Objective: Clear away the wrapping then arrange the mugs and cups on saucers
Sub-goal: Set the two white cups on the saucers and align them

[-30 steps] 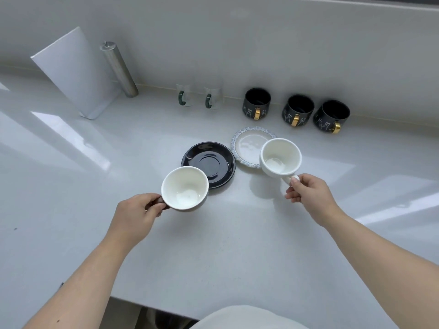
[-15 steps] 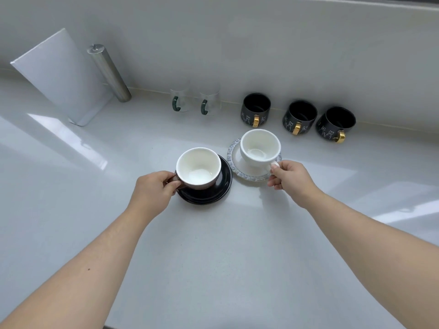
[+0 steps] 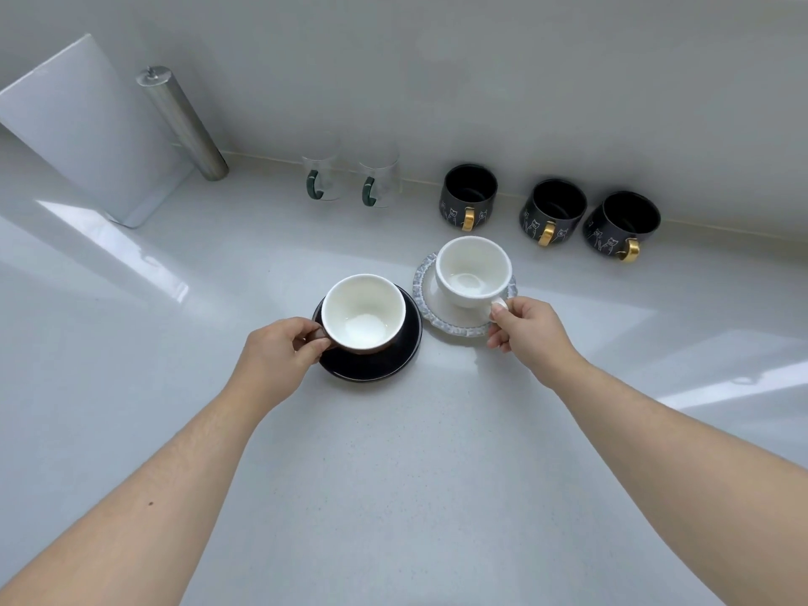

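A cup with a dark outside and white inside [image 3: 363, 312] stands on the black saucer [image 3: 376, 365], and my left hand [image 3: 280, 356] pinches its handle. To its right a white cup [image 3: 473, 271] stands on the white saucer with a blue patterned rim [image 3: 437, 325]; my right hand [image 3: 531, 330] holds that cup's handle. Both cups are upright and empty. Along the back wall stand three black mugs with gold handles [image 3: 468, 196], [image 3: 552, 212], [image 3: 623, 224] and two clear glass mugs with green handles [image 3: 321, 179], [image 3: 379, 183].
A white board [image 3: 87, 129] leans against the wall at the far left, with a steel cylinder [image 3: 183, 122] beside it. The white countertop [image 3: 393, 474] stretches toward me between my forearms. No wrapping is in sight.
Both hands carried their cups away from me and set them down onto the saucers: the dark cup onto the black saucer, the white cup onto the patterned one. Both hands still hold the handles.
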